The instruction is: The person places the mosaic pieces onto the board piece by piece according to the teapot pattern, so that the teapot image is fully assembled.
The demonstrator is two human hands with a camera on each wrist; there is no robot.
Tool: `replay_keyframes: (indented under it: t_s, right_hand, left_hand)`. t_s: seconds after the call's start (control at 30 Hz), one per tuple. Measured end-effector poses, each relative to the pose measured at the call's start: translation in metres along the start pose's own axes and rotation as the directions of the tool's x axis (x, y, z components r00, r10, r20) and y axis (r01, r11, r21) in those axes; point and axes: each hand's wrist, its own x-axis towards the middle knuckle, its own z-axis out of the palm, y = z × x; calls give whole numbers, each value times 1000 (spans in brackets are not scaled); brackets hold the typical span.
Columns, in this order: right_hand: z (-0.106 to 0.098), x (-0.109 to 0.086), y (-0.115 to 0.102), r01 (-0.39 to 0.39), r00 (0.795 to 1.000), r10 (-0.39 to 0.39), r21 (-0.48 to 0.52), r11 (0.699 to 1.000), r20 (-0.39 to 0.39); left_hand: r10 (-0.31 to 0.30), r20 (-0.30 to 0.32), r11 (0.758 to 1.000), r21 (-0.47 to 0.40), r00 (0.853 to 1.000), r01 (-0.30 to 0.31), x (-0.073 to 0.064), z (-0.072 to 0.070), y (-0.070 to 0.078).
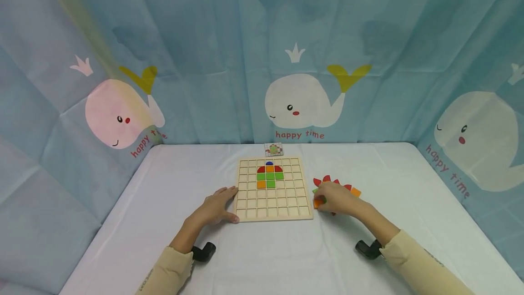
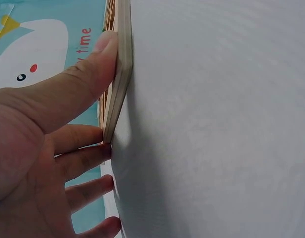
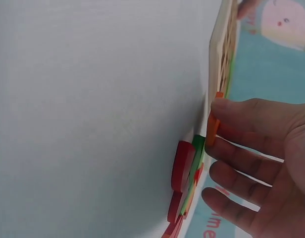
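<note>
A wooden grid board [image 1: 289, 204] lies on the table, with green, orange, red and blue tiles set in its upper middle cells. My left hand [image 1: 214, 207] rests at its left side, thumb against the edge near the front corner and fingers spread, as the left wrist view shows. To the right of the board, my right hand [image 1: 339, 197] pinches an orange tile [image 3: 214, 120] between thumb and fingers. Beneath and around that hand lie loose tiles, among them a red piece [image 3: 181, 166] and a green piece [image 3: 196, 153]. Part of this pile is hidden by the hand.
A small pattern card [image 1: 273, 149] lies behind the board, near the table's far edge. White cloth covers the table [image 1: 278, 258]. Blue curtains [image 1: 204, 58] printed with whales hang behind and at both sides. A loose orange tile [image 1: 355, 192] sits at the pile's right.
</note>
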Motion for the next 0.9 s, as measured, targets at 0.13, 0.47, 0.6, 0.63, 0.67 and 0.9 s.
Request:
replay_keyframes:
  t_s: [0.13, 0.47, 0.6, 0.63, 0.67, 0.9]
  right_hand:
    - [-1, 1, 3, 4, 1000, -4, 5, 1000, -8]
    - [-6, 9, 2, -4, 1000, 4, 39, 999, 0]
    - [-6, 13, 1, 0, 1000, 0, 36, 999, -4]
    - [-7, 14, 0, 2, 1000, -2, 34, 999, -5]
    - [-7, 16, 0, 8, 1000, -8, 34, 999, -7]
    - [-11, 28, 0, 25, 1000, -25, 19, 1000, -10]
  left_hand:
    - [0, 4, 1000, -7, 1000, 0, 0, 0, 0]
    - [1, 7, 1000, -2, 1000, -1, -1, -3, 3]
    - [0, 6, 1000, 6, 1000, 0, 0, -2, 2]
    - [0, 5, 1000, 11, 1000, 0, 1, -1, 1]
    - [1, 4, 1000, 14, 1000, -1, 2, 0, 0]
    - [4, -4, 1000, 15, 1000, -4, 4, 3, -3]
